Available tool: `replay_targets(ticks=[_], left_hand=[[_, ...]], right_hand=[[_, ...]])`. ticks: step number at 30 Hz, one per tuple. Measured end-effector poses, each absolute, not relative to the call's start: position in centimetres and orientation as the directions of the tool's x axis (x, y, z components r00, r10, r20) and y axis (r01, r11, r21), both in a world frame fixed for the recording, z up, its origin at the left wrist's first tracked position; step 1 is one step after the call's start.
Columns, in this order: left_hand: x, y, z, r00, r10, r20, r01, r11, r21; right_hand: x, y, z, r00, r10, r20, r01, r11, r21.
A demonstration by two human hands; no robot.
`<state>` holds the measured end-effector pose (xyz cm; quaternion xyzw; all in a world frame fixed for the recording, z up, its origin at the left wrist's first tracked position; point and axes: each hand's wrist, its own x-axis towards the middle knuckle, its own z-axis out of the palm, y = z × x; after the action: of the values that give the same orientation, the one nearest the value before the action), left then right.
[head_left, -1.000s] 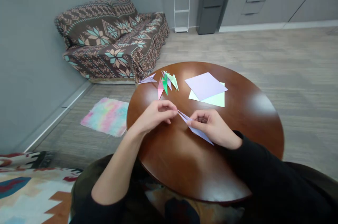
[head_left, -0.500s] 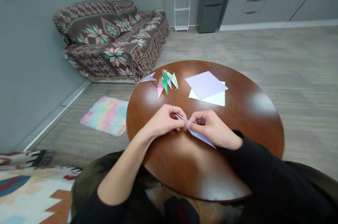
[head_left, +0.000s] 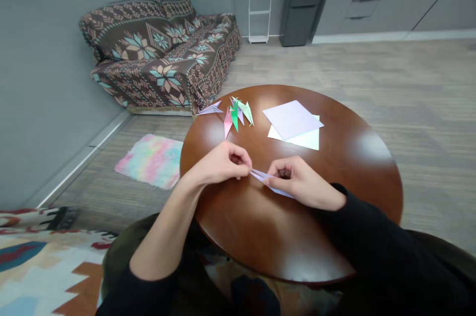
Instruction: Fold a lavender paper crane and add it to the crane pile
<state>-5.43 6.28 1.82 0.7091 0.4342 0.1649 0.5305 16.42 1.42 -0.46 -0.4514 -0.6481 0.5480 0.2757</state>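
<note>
A narrow folded piece of lavender paper point(head_left: 259, 174) is stretched between my two hands, above the round brown table. My left hand point(head_left: 230, 162) pinches its left tip between thumb and fingertips. Closed on its wider right part is my right hand point(head_left: 297, 182), the thumb on the near side and the curled fingers behind. The fold looks slightly split into two layers near the left tip. Part of the paper is hidden by the right fingers.
Folded paper shapes, among them a green one point(head_left: 234, 116), a pink one point(head_left: 227, 122) and a lavender one point(head_left: 211, 108), lie at the table's back left. Lavender sheets point(head_left: 293, 120) rest over pale green paper point(head_left: 310, 140) behind my right hand.
My left hand has moved left and now pinches the paper's tip. The paper lies flatter in view, its right end drawn up nearer my right hand. The view has shifted slightly.
</note>
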Motion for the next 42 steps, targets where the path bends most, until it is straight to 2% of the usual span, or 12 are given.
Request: replay_targets(ticks=[6, 9, 11, 13, 16, 20, 27, 36, 42], left_hand=[[-6.0, 6.8, 2.3, 0.525, 0.828, -0.196, 0.415, -0.048, 0.909], [-7.2, 7.5, 2.6, 0.414, 0.903, -0.118, 0.371, -0.049, 0.927], [-7.7, 7.7, 2.6, 0.345, 0.938, -0.035, 0.279, -0.067, 0.958], [-7.4, 7.5, 2.4, 0.377, 0.924, -0.067, 0.19, -0.006, 0.982], [-5.3, 6.5, 1.6, 0.524, 0.832, -0.182, 0.153, 0.118, 0.981], [-2.4, 5.3, 0.2, 0.501, 0.855, -0.135, 0.04, 0.133, 0.99], [-1.4, 4.8, -0.3, 0.334, 0.939, -0.079, -0.065, 0.107, 0.992], [-1.1, 4.6, -0.2, 0.309, 0.951, -0.015, -0.025, 0.024, 0.999], [-4.6, 6.7, 1.0, 0.097, 0.992, 0.075, -0.047, -0.071, 0.996]], right_hand=[[16.4, 1.6, -0.4, -0.444, 0.888, -0.12, 0.267, 0.004, -0.964], [16.6, 1.6, -0.6, -0.439, 0.89, -0.126, 0.257, -0.01, -0.966], [16.6, 1.7, -0.7, -0.411, 0.902, -0.132, 0.225, -0.04, -0.974], [16.5, 1.8, -0.6, -0.361, 0.924, -0.127, 0.169, -0.069, -0.983], [16.3, 1.9, -0.4, -0.294, 0.951, -0.094, 0.089, -0.07, -0.994], [16.2, 2.0, -0.6, -0.241, 0.97, -0.039, 0.061, -0.025, -0.998], [16.0, 2.0, -1.4, -0.044, 0.999, -0.002, 0.02, -0.001, -1.0], [16.0, 2.1, -1.0, -0.084, 0.994, -0.065, 0.072, -0.059, -0.996], [17.0, 2.6, -1.8, -0.038, 0.999, 0.012, 0.094, 0.015, -0.995]])
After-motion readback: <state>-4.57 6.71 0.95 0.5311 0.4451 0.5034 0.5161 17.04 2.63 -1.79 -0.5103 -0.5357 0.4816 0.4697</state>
